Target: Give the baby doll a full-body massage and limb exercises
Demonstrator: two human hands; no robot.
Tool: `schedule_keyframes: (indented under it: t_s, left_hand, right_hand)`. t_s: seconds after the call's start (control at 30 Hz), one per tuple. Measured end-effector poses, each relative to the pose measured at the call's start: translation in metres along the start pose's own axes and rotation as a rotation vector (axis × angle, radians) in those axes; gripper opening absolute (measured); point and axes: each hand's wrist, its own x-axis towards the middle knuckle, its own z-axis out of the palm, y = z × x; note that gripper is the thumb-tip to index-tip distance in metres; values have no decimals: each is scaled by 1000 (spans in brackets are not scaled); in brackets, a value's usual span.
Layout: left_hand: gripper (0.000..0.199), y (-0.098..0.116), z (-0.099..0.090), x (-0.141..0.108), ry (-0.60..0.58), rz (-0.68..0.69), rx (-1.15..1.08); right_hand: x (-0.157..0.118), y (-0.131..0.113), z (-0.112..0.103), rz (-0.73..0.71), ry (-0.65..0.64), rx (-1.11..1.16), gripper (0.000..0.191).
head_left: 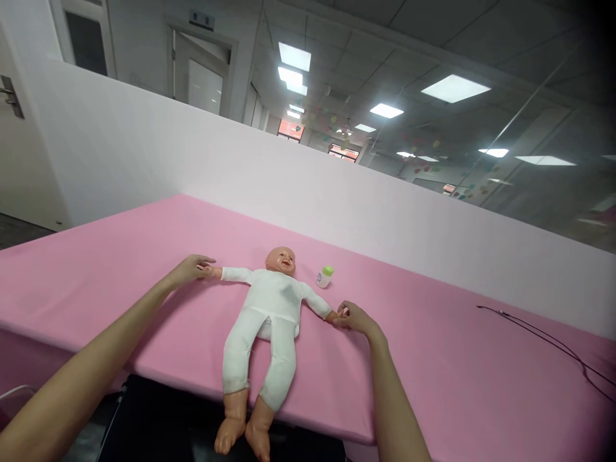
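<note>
One baby doll (pixel 274 295), supine, feet past the near edge of the pink tabletop (pixel 433 353). Left hand (pixel 190 269) and right hand (pixel 357 319) each closed on one doll hand. One green-capped bottle (pixel 324 278) toward far edge; contents indiscernible. Black cable (pixel 543 332) right.

Narrow gap between bottle (pixel 324 278) and doll (pixel 274 294)
</note>
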Motion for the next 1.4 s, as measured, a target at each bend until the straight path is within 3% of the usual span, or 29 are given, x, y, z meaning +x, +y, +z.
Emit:
schedule_keyframes:
  t_s: [0.1, 0.17, 0.23, 0.33, 0.4, 0.5, 0.57, 0.63, 0.77, 0.87, 0.93, 1.0, 1.07, 1.17, 1.23, 1.3, 1.4]
  left_hand:
    - [63, 1, 20, -4, 214, -58, -282]
    - [55, 2, 38, -4, 236, -85, -402]
    - [45, 3, 57, -3, 239, -99, -452]
    - [34, 10, 84, -1, 347, -23, -396]
    - [28, 17, 97, -3, 365, 98, -318]
    - [23, 28, 110, -12, 211, 371, -116]
    - [24, 29, 117, -18, 31, 586, 114]
    - [22, 27, 122, -22, -131, 761, 351]
    - [29, 20, 131, -22, -276, 930, 675]
    - [26, 24, 131, -23, -297, 879, 654]
    - [19, 29, 127, -23, -218, 745, 463]
    - [21, 31, 118, -20, -35, 551, 162]
    - [25, 27, 107, -13, 176, 312, -162]
    - [29, 16, 90, 1, 408, -111, -517]
    - [32, 9, 82, 7, 489, -292, -610]
    - [33, 9, 81, 6, 501, -280, -594]
    - [31, 18, 91, -4, 393, 16, -413]
  right_hand:
    - [-4, 1, 11, 16, 33, 468, 42]
    - [-4, -1, 25, 23, 136, 717, 44]
    - [-1, -5, 43, 30, 205, 880, 42]
    - [3, -18, 66, 29, 315, 973, 39]
    - [2, -30, 76, -31, 427, 942, 43]
    - [-7, -50, 84, -247, 550, 740, 51]
    - [-17, -63, 90, -458, 496, 515, 45]
    - [-27, -72, 98, -649, 353, 254, 33]
    - [-37, -79, 110, -775, 163, -127, 31]
    - [-35, -79, 108, -789, 153, -120, 28]
    - [-27, -75, 100, -751, 232, 58, 26]
    - [-16, -67, 90, -595, 390, 353, 35]
    - [-2, -55, 83, -353, 518, 662, 46]
    - [16, -35, 78, -37, 550, 956, 43]
    - [22, -27, 79, 51, 552, 1029, 37]
    - [20, -28, 81, 17, 557, 1030, 40]
    - [5, -45, 81, -183, 543, 884, 50]
